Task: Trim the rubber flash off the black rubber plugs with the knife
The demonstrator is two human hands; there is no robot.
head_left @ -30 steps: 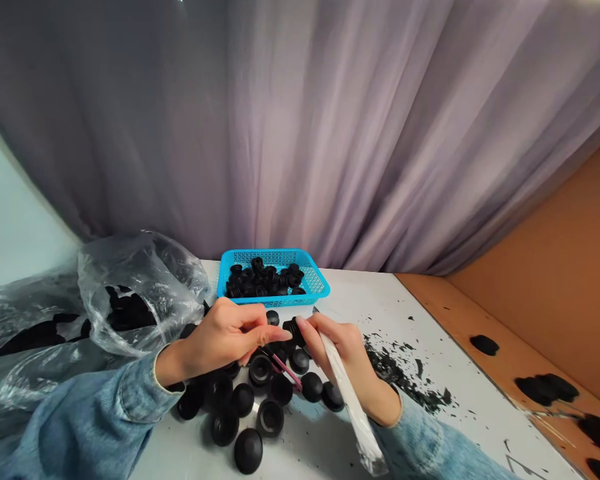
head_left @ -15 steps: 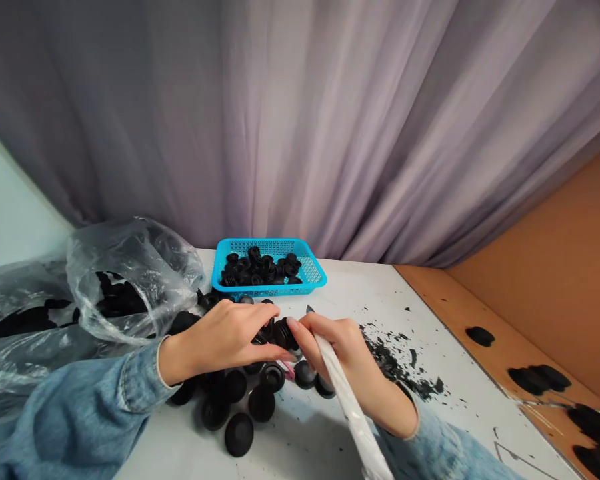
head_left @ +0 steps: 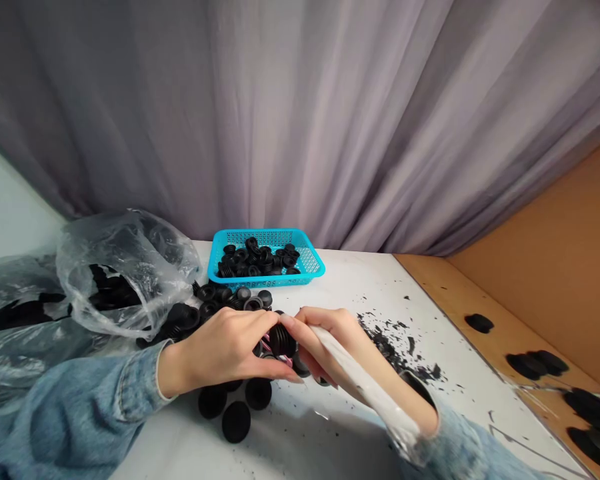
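Between the thumb and fingers of my left hand (head_left: pixel 225 350) sits a black ribbed rubber part (head_left: pixel 283 341), its stacked rings facing me. My right hand (head_left: pixel 347 350) is closed around a long white-wrapped tool (head_left: pixel 373 390), which slants back along my wrist. Its working tip is hidden behind my fingers. The right thumb and index finger touch or nearly touch the right side of the rubber part. Something pink (head_left: pixel 286 360) shows between my hands. More black rubber parts (head_left: pixel 237 421), some domed, lie on the white table under and around my left hand.
Behind my hands stands a blue mesh basket (head_left: pixel 310 270) with several black ribbed parts. A clear plastic bag (head_left: pixel 130 267) with black pieces is at left. Black shavings (head_left: pixel 395 347) are scattered at right. Black discs (head_left: pixel 480 323) lie on the brown surface; a grey curtain (head_left: pixel 300 120) hangs behind.
The white tool has swung right, its rear end now by my right sleeve, and its dark pointed tip is out of sight. The ribbed part has turned and my hands have shifted slightly.
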